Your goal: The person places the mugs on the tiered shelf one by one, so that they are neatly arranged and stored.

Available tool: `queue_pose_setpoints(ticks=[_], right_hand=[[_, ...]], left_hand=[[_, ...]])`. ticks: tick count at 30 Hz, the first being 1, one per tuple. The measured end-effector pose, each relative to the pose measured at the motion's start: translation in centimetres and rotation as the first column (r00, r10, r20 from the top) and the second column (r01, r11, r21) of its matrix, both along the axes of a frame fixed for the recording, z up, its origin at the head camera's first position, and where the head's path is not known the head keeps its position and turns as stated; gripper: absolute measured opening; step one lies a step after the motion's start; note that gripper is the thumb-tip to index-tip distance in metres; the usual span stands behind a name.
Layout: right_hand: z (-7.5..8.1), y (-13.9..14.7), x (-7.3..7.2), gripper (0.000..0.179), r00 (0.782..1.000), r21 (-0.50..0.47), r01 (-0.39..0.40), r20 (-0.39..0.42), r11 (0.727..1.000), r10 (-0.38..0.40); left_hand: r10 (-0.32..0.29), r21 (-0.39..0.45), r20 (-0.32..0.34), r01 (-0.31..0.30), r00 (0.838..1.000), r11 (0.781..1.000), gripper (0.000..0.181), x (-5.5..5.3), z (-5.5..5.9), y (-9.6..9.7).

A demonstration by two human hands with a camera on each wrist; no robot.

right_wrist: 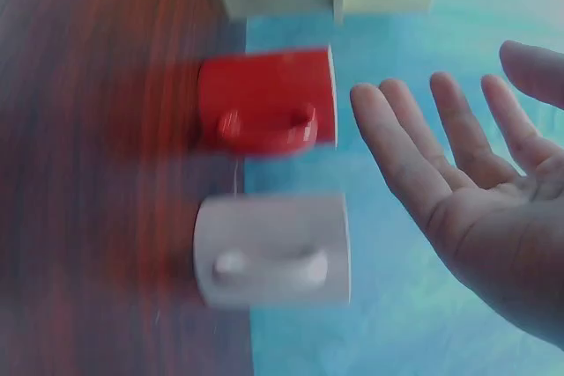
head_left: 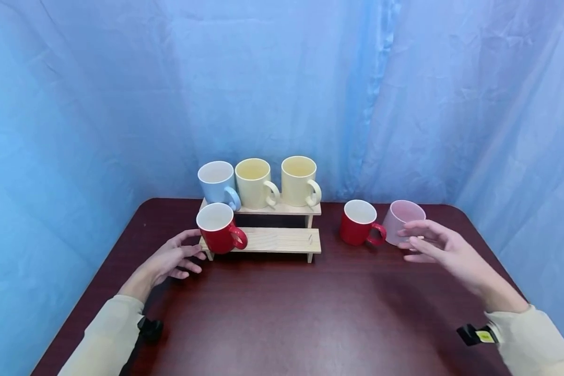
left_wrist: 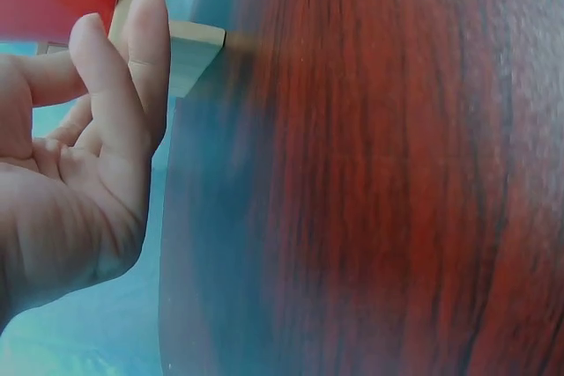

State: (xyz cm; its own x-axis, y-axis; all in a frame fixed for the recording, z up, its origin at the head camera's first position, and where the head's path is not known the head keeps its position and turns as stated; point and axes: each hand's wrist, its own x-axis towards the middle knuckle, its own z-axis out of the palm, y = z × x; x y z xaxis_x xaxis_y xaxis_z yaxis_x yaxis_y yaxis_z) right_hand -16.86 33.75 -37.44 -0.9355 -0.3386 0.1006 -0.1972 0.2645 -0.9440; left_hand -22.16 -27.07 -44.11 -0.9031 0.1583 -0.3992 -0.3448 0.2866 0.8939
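Note:
A red mug point(head_left: 218, 235) with a white inside stands at the left end of the lower step of a wooden two-step rack point(head_left: 282, 240). My left hand point(head_left: 176, 256) is just left of that mug, fingers loosely bent and nothing in its grasp. In the left wrist view the fingertips point(left_wrist: 148, 15) overlap the mug's lower side and the rack's edge. On the right, my right hand point(head_left: 444, 250) hovers in front of a pink mug point(head_left: 395, 227), partly covering it, with fingers spread and holding nothing. A second red mug point(right_wrist: 264, 94) sits beside the pink one on the table.
On the upper step stand a light blue mug point(head_left: 216, 183) and two pale yellow mugs point(head_left: 251, 188), handles toward the right. The dark red wooden table point(head_left: 282, 313) ends at a blue curtain point(head_left: 272, 78) behind and at both sides.

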Motion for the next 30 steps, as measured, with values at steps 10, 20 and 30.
queue_pose_setpoints(ticks=[10,20,30], right_hand=[[-3.1,4.1,0.7,0.047,0.97,-0.144,0.237,-0.014,0.961,-0.241],[-5.7,4.6,0.1,0.06,0.963,-0.256,0.24,0.187,0.936,-0.196],[-6.5,3.5,-1.9,0.042,0.927,-0.235,0.229,0.348,0.945,-0.139]], left_hand=[[0.026,0.03,0.004,-0.026,1.0,0.999,0.061,0.4,0.2,0.0],[0.04,0.05,0.016,-0.041,0.999,0.998,0.055,0.1,-0.5,0.5],[0.042,0.046,0.015,-0.042,0.999,0.998,0.055,0.0,-0.6,0.6]])
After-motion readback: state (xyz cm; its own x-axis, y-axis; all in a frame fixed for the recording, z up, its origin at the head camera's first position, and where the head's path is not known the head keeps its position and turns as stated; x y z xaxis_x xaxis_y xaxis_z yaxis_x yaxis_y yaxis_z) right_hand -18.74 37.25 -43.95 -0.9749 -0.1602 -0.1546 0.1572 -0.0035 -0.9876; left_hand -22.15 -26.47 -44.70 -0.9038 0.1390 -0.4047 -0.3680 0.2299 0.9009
